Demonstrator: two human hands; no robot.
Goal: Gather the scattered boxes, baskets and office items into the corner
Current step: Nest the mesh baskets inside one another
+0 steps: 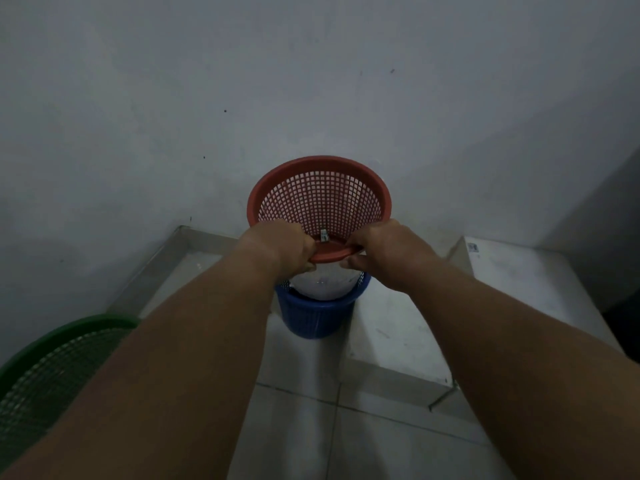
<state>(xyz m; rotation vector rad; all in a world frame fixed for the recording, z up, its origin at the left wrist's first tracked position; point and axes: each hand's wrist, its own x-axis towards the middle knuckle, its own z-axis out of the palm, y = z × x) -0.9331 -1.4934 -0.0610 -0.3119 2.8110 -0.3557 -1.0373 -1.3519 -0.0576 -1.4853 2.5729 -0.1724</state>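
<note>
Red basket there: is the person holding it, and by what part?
Yes. Both hands grip the red basket by its near rim: left hand and right hand side by side.

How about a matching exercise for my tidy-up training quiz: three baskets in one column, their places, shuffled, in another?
Things:
1. red basket
2. blue basket
3. green basket

Places:
A. at the lower left edge of the view
B. on the floor by the wall, with something white in it
C. gripped at its near rim by the left hand and right hand

Pairs: 1-C, 2-B, 3-A
</note>
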